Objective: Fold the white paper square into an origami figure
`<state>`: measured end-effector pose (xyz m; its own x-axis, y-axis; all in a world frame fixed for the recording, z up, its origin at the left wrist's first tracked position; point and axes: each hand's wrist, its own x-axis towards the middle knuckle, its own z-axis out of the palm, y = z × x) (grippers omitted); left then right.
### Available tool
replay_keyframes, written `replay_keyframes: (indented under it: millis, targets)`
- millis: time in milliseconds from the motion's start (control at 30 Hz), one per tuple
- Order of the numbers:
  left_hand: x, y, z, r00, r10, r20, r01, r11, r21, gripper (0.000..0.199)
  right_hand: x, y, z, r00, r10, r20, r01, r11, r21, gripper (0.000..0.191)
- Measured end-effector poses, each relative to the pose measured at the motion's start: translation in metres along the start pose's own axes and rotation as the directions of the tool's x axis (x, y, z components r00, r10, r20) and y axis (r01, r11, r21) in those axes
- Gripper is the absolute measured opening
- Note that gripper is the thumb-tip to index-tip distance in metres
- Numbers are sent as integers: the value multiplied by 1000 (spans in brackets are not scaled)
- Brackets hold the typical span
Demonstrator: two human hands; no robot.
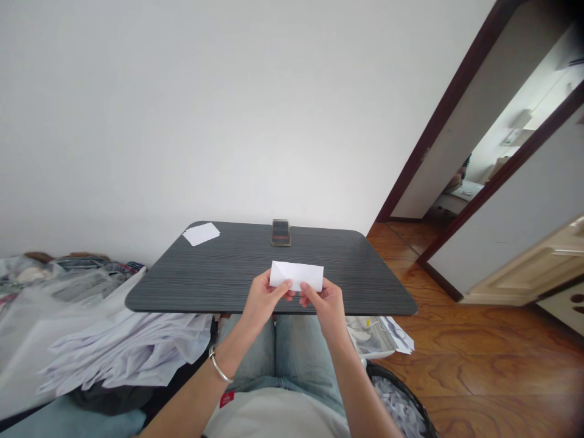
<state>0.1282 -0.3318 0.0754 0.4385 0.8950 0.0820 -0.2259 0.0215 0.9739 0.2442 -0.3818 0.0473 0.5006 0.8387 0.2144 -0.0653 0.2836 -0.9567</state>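
Just above the near edge of the dark table, both my hands hold a folded white sheet of paper [297, 274], its long side running left to right. My left hand [267, 294] pinches its lower left part, thumb on the front and fingers behind. The lower right part is gripped the same way by my right hand [325, 299]. A slanting crease shows on the paper's left end. At the table's far left corner lie some flat white sheets [201, 233], apart from my hands.
The dark wood-grain table [237, 255] stands against a white wall. A phone [281, 232] rests in a stand at its back edge. White cloth [128, 350] and plastic are heaped on the left. A bin of paper scraps [398, 407] and a white tray [371, 337] are at lower right.
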Motion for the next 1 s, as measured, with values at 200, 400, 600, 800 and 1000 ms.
replay_keyframes:
  millis: [200, 400, 600, 800, 1000]
  targets:
    - [-1, 2, 0, 1000, 15, -12, -14, 999, 35, 24, -2, -4, 0, 1000, 8, 9, -8, 1000, 22, 21]
    - [-3, 5, 1, 1000, -5, -3, 5, 1000, 2, 26, -4, -8, -2, 999, 38, 31, -38, 999, 26, 20]
    - [-6, 9, 0, 999, -21, 35, 22, 999, -29, 29, -7, -13, -1, 1000, 20, 13, -21, 999, 34, 18]
    - [-10, 18, 0, 998, -27, 49, 27, 1000, 4, 26, -10, -20, -1, 1000, 2, 5, -2, 1000, 20, 17]
    - [-12, 20, 1, 999, 9, 46, -10, 1000, 13, 23, -12, -26, -1, 1000, 6, 17, -7, 1000, 30, 14]
